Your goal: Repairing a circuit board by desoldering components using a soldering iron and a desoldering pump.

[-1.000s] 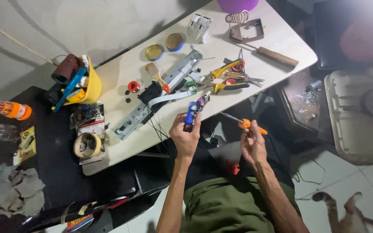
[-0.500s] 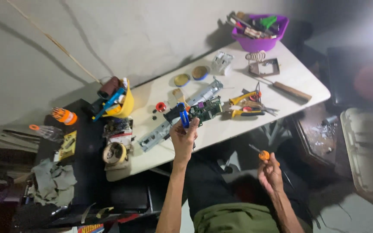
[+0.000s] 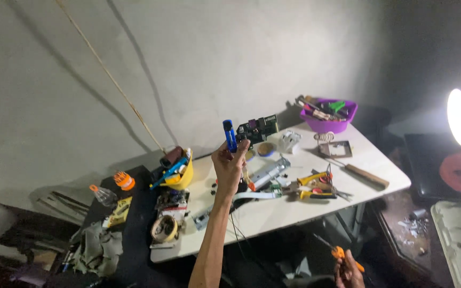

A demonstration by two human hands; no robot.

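Blue cylinder (image 3: 230, 135) was on a green circuit board (image 3: 257, 129), orange-handled screwdriver (image 3: 339, 252), white counter (image 3: 273, 213), purple bowl (image 3: 331, 124), yellow helmet (image 3: 181, 176).

Blue cylindrical plastic part (image 3: 230, 135) looks glossy, joined to a matt green circuit board (image 3: 258, 128). White table (image 3: 273, 210) smooth, slightly glossy; purple plastic bowl (image 3: 330, 121) shiny. Yellow plastic hard hat (image 3: 181, 176) glossy; wooden-handled tool (image 3: 366, 175) matt.
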